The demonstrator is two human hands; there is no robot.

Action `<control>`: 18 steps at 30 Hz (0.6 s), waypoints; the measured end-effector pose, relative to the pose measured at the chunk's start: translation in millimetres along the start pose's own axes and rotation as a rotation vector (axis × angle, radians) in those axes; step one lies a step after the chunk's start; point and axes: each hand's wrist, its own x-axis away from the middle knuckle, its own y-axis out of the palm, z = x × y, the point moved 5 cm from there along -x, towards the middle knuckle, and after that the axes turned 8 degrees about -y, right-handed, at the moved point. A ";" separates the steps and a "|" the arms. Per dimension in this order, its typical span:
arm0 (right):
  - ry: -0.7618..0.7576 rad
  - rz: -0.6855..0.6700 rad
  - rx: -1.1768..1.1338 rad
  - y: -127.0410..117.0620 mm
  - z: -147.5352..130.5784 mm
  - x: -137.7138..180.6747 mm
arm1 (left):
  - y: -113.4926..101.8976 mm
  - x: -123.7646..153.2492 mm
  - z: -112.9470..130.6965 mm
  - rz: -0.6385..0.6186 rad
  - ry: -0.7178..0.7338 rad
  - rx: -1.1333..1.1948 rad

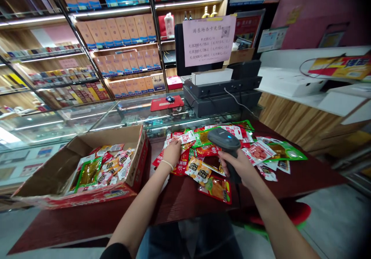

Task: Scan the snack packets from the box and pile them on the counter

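My right hand is wrapped round the handle of a dark grey barcode scanner with a small blue light on top. The scanner is held above a spread pile of snack packets in red, green, white and yellow. At the pile's left side, my left hand has its fingers closed at the edge of a white and red snack packet; the fingertips are partly hidden. An orange-red packet lies nearest to me, and a green-edged packet lies at the right.
On the dark red table, an open cardboard box holds several snack packets. Behind are a glass counter, a monitor with a pink paper sign, and a mouse. A red and green stool stands below the table.
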 end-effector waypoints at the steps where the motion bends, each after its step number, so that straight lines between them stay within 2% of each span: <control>1: 0.003 0.006 -0.006 -0.8 -1.2 0.1 | 1.8 -0.1 1.0 0.006 0.017 0.026; 5: 0.009 0.010 -0.021 2.0 -4.6 -1.9 | -6.0 5.2 -1.6 0.077 0.083 0.172; 9: 0.030 -0.008 -0.019 14.9 -6.8 -6.2 | -31.1 14.3 -7.2 0.136 0.062 0.322; 14: 0.005 -0.081 -0.031 48.8 -20.6 -14.1 | -81.6 31.8 -12.7 0.228 0.041 0.528; 18: -0.036 -0.204 -0.046 88.4 -32.7 -22.9 | -130.9 52.8 -30.5 0.318 0.024 0.673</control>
